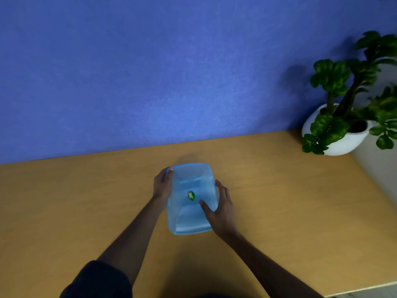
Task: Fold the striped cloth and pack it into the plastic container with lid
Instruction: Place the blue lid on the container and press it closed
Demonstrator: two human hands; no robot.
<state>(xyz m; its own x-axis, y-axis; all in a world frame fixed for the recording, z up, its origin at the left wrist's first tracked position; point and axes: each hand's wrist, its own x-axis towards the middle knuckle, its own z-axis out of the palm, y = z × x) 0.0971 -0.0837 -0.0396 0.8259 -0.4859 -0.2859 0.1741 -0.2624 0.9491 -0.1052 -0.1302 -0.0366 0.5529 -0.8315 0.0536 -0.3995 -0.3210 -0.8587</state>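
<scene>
Presently both hands grasp the lidded plastic container (190, 198) on the bench (64, 201), left hand (163, 186) at its far-left corner, right hand (221, 209) with fingers (222, 190) along its right edge, thumb on the lid; the striped cloth is not clearly discernible, so the closing step appears in hand, and pressing the lid edges down likely follows.

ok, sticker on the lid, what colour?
Green oval with white lettering, on the sticker at the middle of the translucent blue lid. Head view.

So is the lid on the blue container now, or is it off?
On. The lid with its green sticker covers the container, and both hands, left and right, press on it. Whether it has clicked shut, cannot tell.
</scene>
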